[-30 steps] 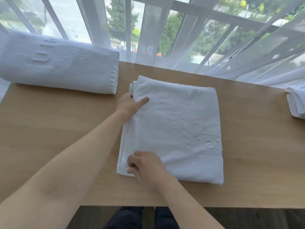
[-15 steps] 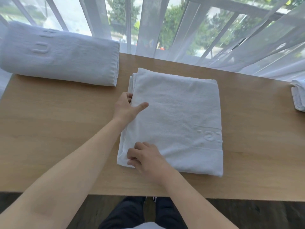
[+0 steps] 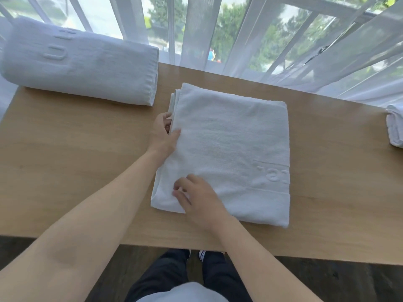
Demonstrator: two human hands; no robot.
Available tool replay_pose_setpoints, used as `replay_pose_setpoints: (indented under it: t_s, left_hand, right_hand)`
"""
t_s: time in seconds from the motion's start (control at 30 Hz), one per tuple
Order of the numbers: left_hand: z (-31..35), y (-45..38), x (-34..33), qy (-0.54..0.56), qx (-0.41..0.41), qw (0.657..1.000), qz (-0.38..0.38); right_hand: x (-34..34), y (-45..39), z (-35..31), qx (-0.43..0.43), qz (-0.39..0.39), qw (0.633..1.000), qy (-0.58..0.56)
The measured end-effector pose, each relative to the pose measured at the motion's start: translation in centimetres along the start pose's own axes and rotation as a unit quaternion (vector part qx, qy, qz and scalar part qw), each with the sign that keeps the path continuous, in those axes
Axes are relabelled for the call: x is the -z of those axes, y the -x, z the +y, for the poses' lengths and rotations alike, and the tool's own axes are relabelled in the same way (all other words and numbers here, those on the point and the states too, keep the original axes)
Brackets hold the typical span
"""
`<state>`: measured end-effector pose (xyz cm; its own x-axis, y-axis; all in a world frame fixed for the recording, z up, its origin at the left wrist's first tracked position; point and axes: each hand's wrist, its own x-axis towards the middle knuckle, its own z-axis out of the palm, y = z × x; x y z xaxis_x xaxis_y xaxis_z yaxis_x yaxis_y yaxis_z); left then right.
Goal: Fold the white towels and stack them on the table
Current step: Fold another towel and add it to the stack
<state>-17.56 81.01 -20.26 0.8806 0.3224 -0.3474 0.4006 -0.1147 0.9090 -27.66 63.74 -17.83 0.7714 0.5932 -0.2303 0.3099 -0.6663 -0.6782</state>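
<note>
A white towel (image 3: 231, 149) lies folded into a flat rectangle in the middle of the wooden table (image 3: 76, 171). My left hand (image 3: 163, 136) is at its left edge, fingers tucked between the layers and thumb on top, pinching the upper layer. My right hand (image 3: 196, 197) rests on the towel's near left corner with fingers curled on the cloth. A stack of folded white towels (image 3: 82, 64) sits at the far left of the table. Another white towel (image 3: 395, 129) shows partly at the right edge.
Sheer white curtains (image 3: 283, 40) hang along the table's far edge in front of a window. Bare wood lies left of the towel and between it and the right-hand towel. My legs and the dark floor (image 3: 327, 280) show below the near edge.
My left hand has slid a little toward me along the towel's left edge and its fingers have gone deeper between the layers. The right hand stays on the near left corner.
</note>
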Motion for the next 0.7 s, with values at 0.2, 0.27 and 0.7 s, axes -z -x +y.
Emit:
replay_pose_setpoints:
  t_s: [0.2,0.27,0.7]
  left_hand:
    - [-2.7,7.6,0.8,-0.156,0.009,0.986,0.053]
    - [-3.4,9.6,1.3,-0.163,0.046,0.985,0.044]
    - [-4.7,13.2,3.7,-0.159,0.127,0.973,0.107]
  right_hand:
    - [3.9,2.3,5.4,-0.114,0.170,0.972,0.112]
    - [4.9,3.1,7.1,-0.137,0.196,0.961,0.140]
    - [7.2,5.5,12.2,-0.147,0.135,0.952,0.233]
